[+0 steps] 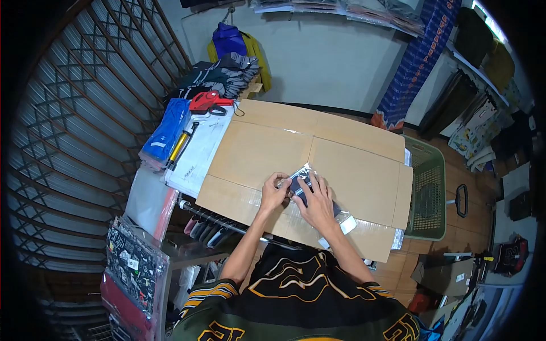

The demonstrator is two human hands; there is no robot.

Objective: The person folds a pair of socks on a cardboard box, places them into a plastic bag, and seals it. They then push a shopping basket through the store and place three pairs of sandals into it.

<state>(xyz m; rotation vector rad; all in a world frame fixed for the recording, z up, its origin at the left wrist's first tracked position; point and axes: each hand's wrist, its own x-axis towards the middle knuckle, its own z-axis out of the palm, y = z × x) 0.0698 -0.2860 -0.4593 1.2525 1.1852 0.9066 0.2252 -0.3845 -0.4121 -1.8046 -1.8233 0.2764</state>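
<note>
A small clear plastic packet (307,169) with something dark and folded inside lies on the flattened cardboard (256,145). My left hand (274,192) pinches the packet's left edge, thumb and fingers closed on it. Across the top of the packet, my right hand (316,206) rests with its fingers stretched out and a little apart. The packet's lower part runs beneath my right hand and is partly hidden. Close to my right wrist lies a white piece, like a paper or label (348,225).
Left of the cardboard are a red label gun or tape dispenser (207,102), a blue bagged item (166,131) and a yellow-and-black cutter-like tool (180,146). A green basket (437,187) stands on the right. Packed garments (133,264) hang at lower left.
</note>
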